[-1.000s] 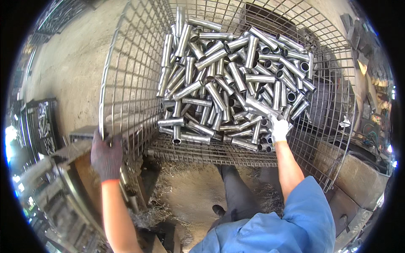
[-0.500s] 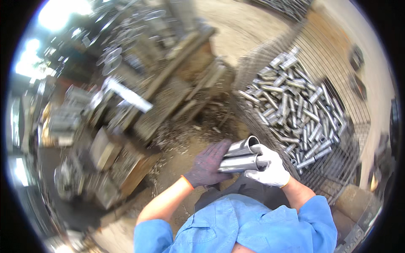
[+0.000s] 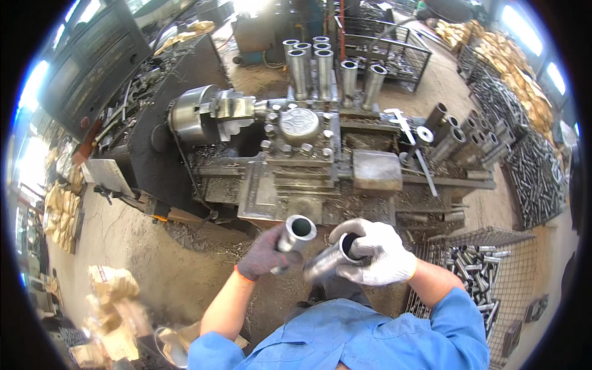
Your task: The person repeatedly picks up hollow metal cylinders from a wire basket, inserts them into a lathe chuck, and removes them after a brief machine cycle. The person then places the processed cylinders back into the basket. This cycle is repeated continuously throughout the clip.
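Note:
My left hand (image 3: 261, 255), in a dark glove with an orange cuff, is closed around a short metal tube (image 3: 289, 243) with its open end up. My right hand (image 3: 387, 254), in a white glove, grips a second metal tube (image 3: 323, 263). This one leans to the left, and the fingers lie over the rim of its open end. The two tubes are apart, in front of my body. Beyond them stands a lathe with a round chuck (image 3: 192, 114) on the left and a square tool post (image 3: 300, 125) in the middle.
Upright tubes (image 3: 324, 74) stand behind the tool post, and darker tubes (image 3: 453, 139) at the lathe's right end. A caliper (image 3: 414, 145) lies near a metal block (image 3: 377, 171). At lower right, a wire basket (image 3: 515, 277) holds many tubes. Paper sacks (image 3: 114, 302) lie at lower left.
My view has swung left from the wire basket to the lathe. The two tubes, previously side by side between both hands, are now separated, one in each hand.

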